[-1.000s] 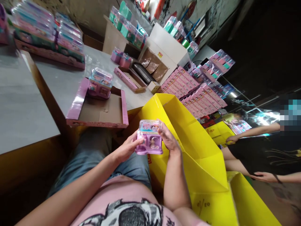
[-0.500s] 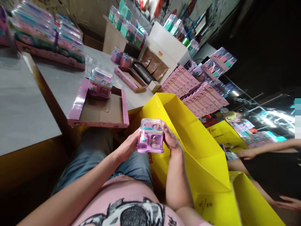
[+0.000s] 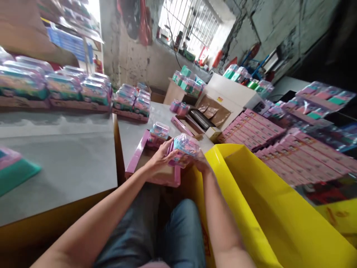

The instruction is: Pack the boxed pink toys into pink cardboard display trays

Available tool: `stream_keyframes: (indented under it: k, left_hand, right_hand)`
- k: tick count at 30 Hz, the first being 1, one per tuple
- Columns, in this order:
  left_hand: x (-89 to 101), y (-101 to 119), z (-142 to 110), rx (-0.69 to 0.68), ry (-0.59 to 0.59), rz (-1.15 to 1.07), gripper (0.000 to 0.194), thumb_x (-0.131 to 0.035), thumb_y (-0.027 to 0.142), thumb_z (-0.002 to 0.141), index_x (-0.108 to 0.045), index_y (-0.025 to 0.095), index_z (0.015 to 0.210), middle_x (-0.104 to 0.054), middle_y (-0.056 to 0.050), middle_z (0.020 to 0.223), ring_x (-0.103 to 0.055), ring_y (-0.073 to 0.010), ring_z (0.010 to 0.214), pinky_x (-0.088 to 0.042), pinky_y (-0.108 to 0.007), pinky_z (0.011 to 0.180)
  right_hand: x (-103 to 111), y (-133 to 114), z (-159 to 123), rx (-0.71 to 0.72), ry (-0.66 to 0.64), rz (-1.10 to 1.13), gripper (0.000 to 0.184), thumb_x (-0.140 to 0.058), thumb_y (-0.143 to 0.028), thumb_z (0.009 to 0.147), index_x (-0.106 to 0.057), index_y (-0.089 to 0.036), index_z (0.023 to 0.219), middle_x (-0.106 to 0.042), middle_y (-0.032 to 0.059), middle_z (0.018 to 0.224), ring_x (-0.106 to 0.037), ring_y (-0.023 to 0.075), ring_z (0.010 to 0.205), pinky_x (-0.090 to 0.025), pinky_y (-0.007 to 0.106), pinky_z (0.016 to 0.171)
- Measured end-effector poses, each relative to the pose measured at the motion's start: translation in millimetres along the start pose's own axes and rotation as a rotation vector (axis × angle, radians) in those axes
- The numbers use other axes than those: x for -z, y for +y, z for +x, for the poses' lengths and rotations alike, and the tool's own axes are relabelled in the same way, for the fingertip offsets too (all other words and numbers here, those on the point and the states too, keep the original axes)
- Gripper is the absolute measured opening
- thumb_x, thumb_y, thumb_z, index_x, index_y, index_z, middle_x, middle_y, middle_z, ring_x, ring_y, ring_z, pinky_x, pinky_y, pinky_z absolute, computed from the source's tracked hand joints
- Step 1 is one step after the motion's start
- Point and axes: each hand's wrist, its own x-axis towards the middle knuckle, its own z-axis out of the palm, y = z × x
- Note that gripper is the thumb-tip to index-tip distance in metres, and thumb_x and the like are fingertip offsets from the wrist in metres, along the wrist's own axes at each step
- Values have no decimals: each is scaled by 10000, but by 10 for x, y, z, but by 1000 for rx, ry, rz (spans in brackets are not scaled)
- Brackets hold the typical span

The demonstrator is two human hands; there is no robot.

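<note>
Between my left hand (image 3: pixel 163 158) and my right hand (image 3: pixel 201 161) is a small purple toy machine (image 3: pixel 184 149) with a clear domed top. The fingers of my left hand wrap its left side, and my right hand grips the other side, partly hidden behind it. The toy is tilted just above the right part of an open pink cardboard tray (image 3: pixel 139 150). A similar purple toy (image 3: pixel 158 133) stands inside that tray at its far left corner.
Filled trays of toys (image 3: pixel 131 102) line the back of the grey table (image 3: pixel 69 160). A large yellow box (image 3: pixel 251 186) stands close on my right, with stacked pink boxes (image 3: pixel 251 126) beyond. A black roll (image 3: pixel 200 119) lies before a white carton. Someone's arm (image 3: pixel 22 26) shows upper left.
My hands have carried the toy from above my lap forward to the tray, turning and tilting it. The camera has swung left, bringing the window and more filled trays into view.
</note>
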Motion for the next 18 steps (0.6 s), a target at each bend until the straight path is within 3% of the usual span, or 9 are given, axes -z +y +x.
stream_keyframes:
  k: [4, 6, 8, 14, 18]
  left_hand:
    - [373, -215, 257, -151, 125, 467, 377, -475, 403, 984, -659, 193, 1236, -611, -104, 1283, -549, -255, 1205, -435, -421, 1098]
    - [528, -261, 381, -201, 195, 653, 315, -503, 325, 965, -678, 179, 1183, -619, -104, 1250, -541, -258, 1179, -450, -417, 1080]
    - [651, -287, 551, -230, 180, 799, 355, -565, 297, 924, -651, 153, 1237, -588, -125, 1303, -508, -279, 1212, -448, -425, 1081]
    - [787, -376, 1155, -187, -241, 1045, 688, -705, 354, 845, -475, 162, 1464, -361, -161, 1566, -257, -382, 1460, -360, -505, 1137]
    - [745, -424, 1322, -177, -426, 1108, 743, -724, 400, 836, -435, 207, 1492, -438, -141, 1521, -342, -346, 1414, -336, -453, 1133]
  right_hand:
    - [-99, 317, 337, 42, -2, 35, 738, -860, -311, 612, -497, -229, 1249, -688, 67, 1164, -675, 173, 960, -526, 291, 892]
    - [-110, 431, 373, 46, -5, 5, 707, -852, -283, 622, -512, -226, 1239, -685, 52, 1137, -662, 169, 974, -522, 270, 882]
    - [-132, 490, 368, 42, -34, -26, 732, -857, -261, 621, -512, -229, 1266, -686, 34, 1100, -655, 164, 951, -527, 256, 855]
    - [-373, 551, 315, -4, -83, 0, 757, -890, -250, 588, -512, -222, 1243, -687, 24, 1108, -666, 165, 948, -538, 253, 848]
    - [-512, 635, 291, 25, -100, -155, 695, -816, -362, 707, -472, -203, 1290, -664, 82, 1205, -670, 201, 1044, -548, 298, 918]
